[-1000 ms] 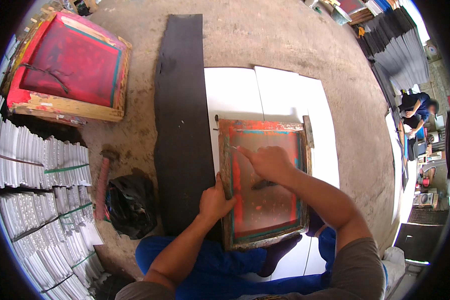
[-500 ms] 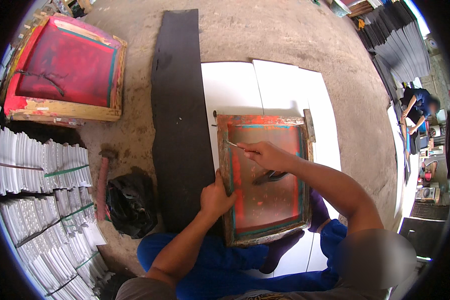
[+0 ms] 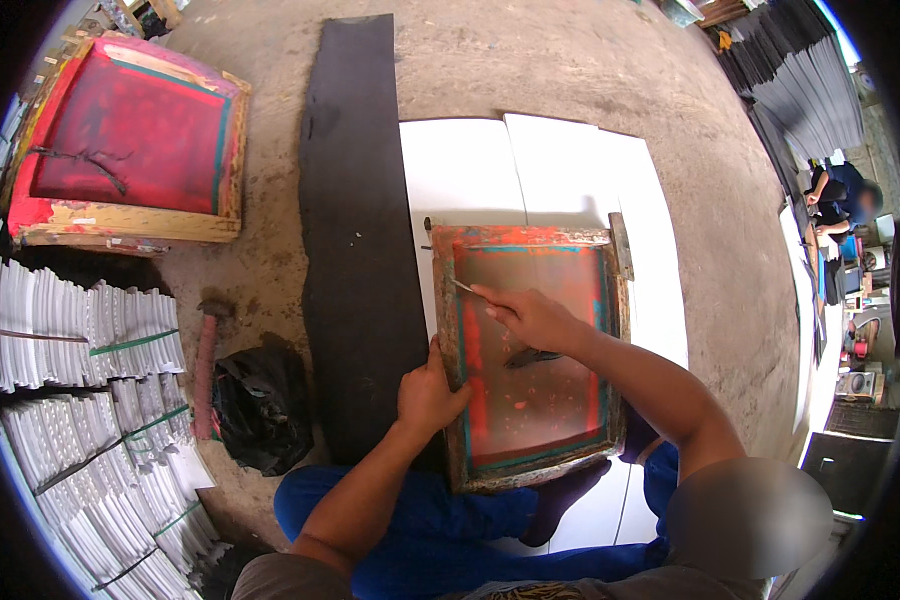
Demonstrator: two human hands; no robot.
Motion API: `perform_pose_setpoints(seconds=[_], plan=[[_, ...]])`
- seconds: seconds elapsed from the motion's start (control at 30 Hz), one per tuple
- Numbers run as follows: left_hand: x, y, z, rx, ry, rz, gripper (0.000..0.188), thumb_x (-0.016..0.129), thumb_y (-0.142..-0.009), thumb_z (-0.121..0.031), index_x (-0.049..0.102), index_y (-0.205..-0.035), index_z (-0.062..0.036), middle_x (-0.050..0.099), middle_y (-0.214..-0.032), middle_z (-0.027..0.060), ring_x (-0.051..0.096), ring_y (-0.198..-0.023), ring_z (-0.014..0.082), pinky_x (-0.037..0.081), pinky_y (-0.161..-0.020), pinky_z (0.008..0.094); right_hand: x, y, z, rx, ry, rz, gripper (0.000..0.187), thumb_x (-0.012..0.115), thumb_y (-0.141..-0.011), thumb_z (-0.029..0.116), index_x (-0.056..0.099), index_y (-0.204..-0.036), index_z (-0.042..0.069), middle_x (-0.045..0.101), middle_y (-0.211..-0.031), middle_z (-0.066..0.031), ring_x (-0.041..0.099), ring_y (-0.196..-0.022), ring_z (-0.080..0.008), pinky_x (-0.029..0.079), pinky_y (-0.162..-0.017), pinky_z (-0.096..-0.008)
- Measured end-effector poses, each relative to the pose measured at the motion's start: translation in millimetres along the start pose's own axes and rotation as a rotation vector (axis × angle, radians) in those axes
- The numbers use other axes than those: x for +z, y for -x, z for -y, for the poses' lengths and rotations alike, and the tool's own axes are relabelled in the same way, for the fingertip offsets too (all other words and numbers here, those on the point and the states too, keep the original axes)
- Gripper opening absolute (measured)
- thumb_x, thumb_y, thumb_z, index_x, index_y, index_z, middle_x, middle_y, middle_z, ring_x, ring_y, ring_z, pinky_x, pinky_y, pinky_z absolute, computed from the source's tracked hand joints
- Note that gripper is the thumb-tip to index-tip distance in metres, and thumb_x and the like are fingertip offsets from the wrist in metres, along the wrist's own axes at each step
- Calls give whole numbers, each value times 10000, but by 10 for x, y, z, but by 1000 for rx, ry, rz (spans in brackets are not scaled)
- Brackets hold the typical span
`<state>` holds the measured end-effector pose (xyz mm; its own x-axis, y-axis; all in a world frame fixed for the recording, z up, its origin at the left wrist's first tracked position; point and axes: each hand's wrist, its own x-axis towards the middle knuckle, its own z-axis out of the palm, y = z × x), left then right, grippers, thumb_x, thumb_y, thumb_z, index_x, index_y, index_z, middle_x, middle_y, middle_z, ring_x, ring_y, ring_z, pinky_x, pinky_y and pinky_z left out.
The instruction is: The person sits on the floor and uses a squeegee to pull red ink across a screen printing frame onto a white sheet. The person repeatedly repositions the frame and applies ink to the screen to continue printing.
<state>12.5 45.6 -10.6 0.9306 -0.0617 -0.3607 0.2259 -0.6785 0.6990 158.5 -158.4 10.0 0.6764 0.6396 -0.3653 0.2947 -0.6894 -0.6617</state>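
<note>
A worn wooden screen-printing frame (image 3: 530,236) rests tilted across my lap, above white sheets. Its see-through mesh (image 3: 532,425) is bordered with red paint and teal strips. My left hand (image 3: 433,393) grips the frame's left bar, thumb up along the outer side. Over the upper part of the mesh, my right hand (image 3: 532,318) is closed on a thin light-coloured stick-like tool (image 3: 463,287). The tip of that tool is at the inner edge of the left bar; its exact kind I cannot make out. A dark shape, blurred, shows through the mesh below my right wrist.
White sheets (image 3: 460,165) and a long black sheet (image 3: 355,220) lie on the concrete floor. A red-meshed frame (image 3: 130,140) sits at the far left, above tied stacks of white sheets (image 3: 80,330). A hammer (image 3: 208,350) lies beside a black plastic bag (image 3: 260,405). Another person (image 3: 838,195) works at far right.
My right hand and forearm have shifted slightly, with the tool still at the left bar. My left hand keeps its grip on the frame. The other person's arms have moved.
</note>
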Motion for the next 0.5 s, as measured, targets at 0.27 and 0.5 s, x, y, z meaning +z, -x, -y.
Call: perform_pose_setpoints(seconds=[0.27, 0.5], plan=[[22, 6, 8, -15, -26, 7, 1018, 768, -738, -370, 297, -1473, 155, 694, -813, 267, 708, -721, 409, 577, -684, 478, -218, 11, 283, 387, -587, 191, 482, 557, -1026, 282, 477, -1501, 302, 549, -627, -98, 569, -550, -265, 492, -576, -415], [-47, -1, -1, -18, -17, 44, 1017, 767, -751, -375, 291, -1473, 160, 693, -818, 275, 712, -743, 408, 575, -695, 492, -1, 77, 144, 12, 315, -119, 460, 515, -1055, 400, 466, -1507, 337, 511, -683, -20, 515, -595, -158, 469, -568, -341]])
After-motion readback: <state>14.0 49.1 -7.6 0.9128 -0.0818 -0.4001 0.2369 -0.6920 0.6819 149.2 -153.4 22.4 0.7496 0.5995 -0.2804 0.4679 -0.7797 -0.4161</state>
